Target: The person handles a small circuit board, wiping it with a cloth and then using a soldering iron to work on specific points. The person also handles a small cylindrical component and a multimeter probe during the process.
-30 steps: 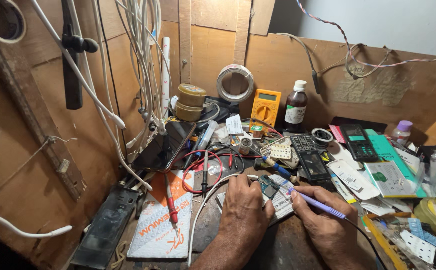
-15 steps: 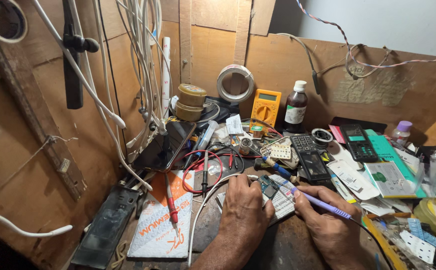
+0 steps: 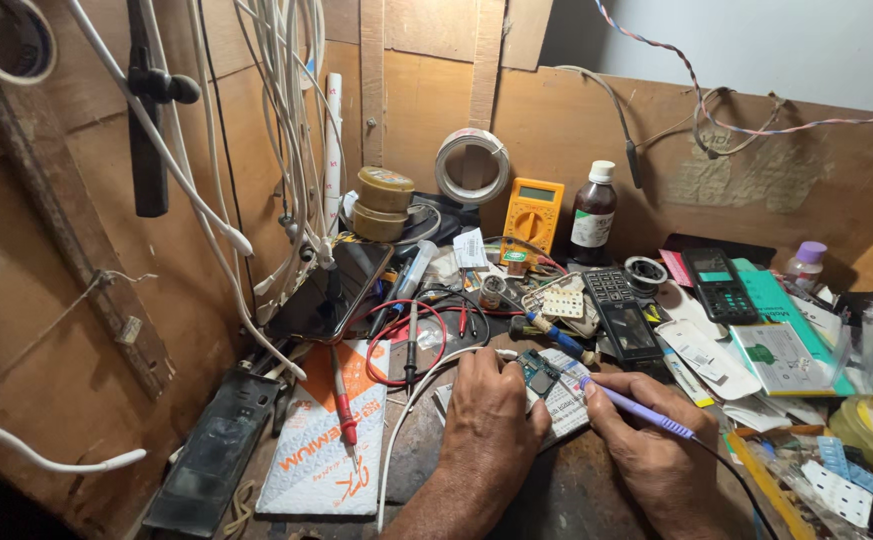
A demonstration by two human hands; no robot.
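Soldering looks to be the step in hand: in the head view your left hand [image 3: 491,420] presses flat on the small green circuit board [image 3: 534,371], pinning it on the bench just ahead of you, while your right hand [image 3: 656,455] is closed round the purple soldering iron [image 3: 636,412], tip at the board. The next touch calls for a steady tip. Red probe leads [image 3: 406,345], a white cable [image 3: 401,430] and a black keypad phone [image 3: 624,315] crowd close.

Single head view, looking steeply down and forward from close above a cluttered wooden workbench [image 3: 516,500], facing its back wall; both hands near bottom centre.
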